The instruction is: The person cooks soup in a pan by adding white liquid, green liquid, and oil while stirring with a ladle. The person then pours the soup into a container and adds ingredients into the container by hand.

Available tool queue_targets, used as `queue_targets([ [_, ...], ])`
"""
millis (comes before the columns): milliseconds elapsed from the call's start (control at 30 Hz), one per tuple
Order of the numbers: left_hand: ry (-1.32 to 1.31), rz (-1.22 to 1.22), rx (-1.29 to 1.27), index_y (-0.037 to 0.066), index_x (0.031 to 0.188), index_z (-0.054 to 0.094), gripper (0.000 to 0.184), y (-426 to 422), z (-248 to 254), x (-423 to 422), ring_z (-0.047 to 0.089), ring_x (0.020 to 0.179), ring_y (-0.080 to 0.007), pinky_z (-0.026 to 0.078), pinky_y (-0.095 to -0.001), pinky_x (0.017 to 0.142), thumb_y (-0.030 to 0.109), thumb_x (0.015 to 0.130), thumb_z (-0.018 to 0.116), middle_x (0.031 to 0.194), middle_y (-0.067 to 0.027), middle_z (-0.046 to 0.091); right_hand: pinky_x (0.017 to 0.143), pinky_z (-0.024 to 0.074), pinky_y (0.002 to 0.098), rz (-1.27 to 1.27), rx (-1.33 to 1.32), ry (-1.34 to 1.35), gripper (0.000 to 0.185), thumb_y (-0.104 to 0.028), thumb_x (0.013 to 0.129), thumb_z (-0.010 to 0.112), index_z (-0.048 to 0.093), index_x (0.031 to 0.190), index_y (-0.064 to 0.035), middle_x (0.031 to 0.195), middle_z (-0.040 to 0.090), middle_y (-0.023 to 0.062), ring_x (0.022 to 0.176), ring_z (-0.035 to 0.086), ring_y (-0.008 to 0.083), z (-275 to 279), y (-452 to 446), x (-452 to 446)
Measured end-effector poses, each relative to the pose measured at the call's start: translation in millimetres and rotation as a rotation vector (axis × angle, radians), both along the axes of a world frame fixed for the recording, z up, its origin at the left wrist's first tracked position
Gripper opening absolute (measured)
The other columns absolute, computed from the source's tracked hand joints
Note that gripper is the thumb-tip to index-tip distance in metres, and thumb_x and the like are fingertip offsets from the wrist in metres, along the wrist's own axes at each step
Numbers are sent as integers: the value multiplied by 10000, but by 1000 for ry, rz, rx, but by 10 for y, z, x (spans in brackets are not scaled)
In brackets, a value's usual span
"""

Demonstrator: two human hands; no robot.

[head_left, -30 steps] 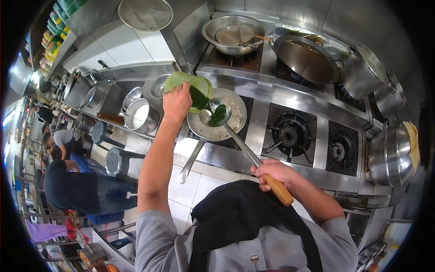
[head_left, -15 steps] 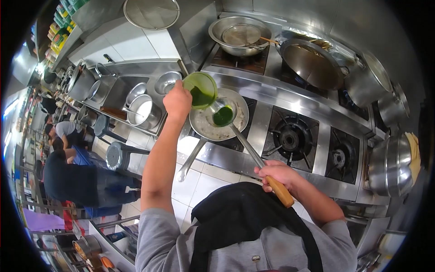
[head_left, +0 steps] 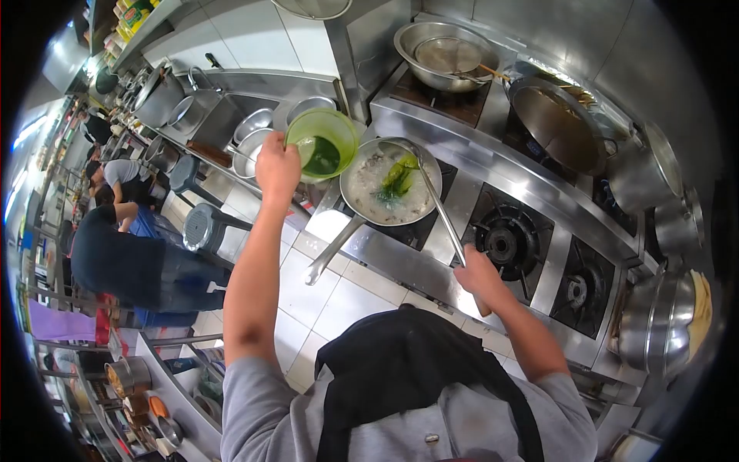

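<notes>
Clasped green container [head_left: 329, 125] in left grip [head_left: 279, 166] beside pan [head_left: 349, 194] near stove [head_left: 456, 209]'s front left corner, ladle [head_left: 440, 204] in right grip [head_left: 480, 279]; couldn't read blurred package labels [head_left: 137, 14].

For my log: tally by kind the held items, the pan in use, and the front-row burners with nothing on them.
Green container, held: 1
Ladle, held: 1
Pan in use: 1
Bare front-row burners: 2
Total: 5
</notes>
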State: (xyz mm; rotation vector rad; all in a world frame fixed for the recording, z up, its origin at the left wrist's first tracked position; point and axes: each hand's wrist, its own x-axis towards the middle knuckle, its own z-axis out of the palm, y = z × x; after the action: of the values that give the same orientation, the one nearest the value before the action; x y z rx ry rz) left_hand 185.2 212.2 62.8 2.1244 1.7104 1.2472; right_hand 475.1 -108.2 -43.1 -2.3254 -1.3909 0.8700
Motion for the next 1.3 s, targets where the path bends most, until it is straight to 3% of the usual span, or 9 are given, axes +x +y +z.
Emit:
queue_targets([
  [133,61,24,-146,78,1087,659,241,-183,172,-261,701,859,-395,529,-505,764,183,877,603,870,-190,723,780,552,503,18,78,-48,317,-139,828,613,550,1011,112,885,669,338,889,697,459,-172,61,-149],
  [233,133,-40,-25,96,1075,659,225,-219,70,-318,695,797,-410,530,-519,724,185,874,610,803,-177,709,575,540,452,-15,-59,302,248,-110,833,624,581,984,82,783,642,205,737,687,312,12,47,-301],
  [300,204,-56,89,104,1073,656,221,-190,-26,-323,691,750,-408,535,-521,686,182,869,621,754,-167,696,459,453,343,-444,-79,1186,170,-62,835,623,607,973,36,741,543,78,635,575,164,151,77,-301],
  [333,236,-101,125,98,1068,651,220,-203,-29,-297,695,752,-394,540,-512,677,178,865,625,772,-166,701,438,404,299,-447,-103,1255,117,-39,849,634,599,954,-1,750,510,48,595,512,142,309,81,-341],
  [767,463,-372,468,68,1005,622,178,-78,144,186,682,713,-310,543,-446,614,84,827,623,774,-114,684,466,502,365,-332,10,887,171,-162,901,647,550,937,-25,739,547,75,518,553,174,606,-247,-593],
  [1033,462,-367,525,72,987,617,158,-21,246,466,689,728,-306,543,-448,616,105,832,623,761,-115,682,714,525,444,-124,182,116,358,-259,795,670,566,903,66,837,606,232,714,654,338,150,-188,-327],
  [1167,222,-199,210,58,1036,643,209,86,179,436,693,785,-371,536,-497,696,148,848,626,832,-158,713,692,533,447,-92,11,102,365,-269,808,670,570,888,74,857,619,228,720,656,322,55,-86,-302],
  [1267,-33,-108,30,48,1071,660,244,291,0,195,690,837,-401,528,-499,766,167,862,619,883,-204,719,521,515,382,-320,-140,859,196,-152,841,671,579,864,19,779,599,122,663,617,204,34,-64,-339],
  [1300,-152,-85,-45,44,1088,666,259,323,-56,76,688,862,-408,524,-493,799,173,869,613,908,-224,719,521,515,382,-289,-164,848,196,-152,841,671,579,864,19,779,599,122,663,617,204,148,-59,-369],
])
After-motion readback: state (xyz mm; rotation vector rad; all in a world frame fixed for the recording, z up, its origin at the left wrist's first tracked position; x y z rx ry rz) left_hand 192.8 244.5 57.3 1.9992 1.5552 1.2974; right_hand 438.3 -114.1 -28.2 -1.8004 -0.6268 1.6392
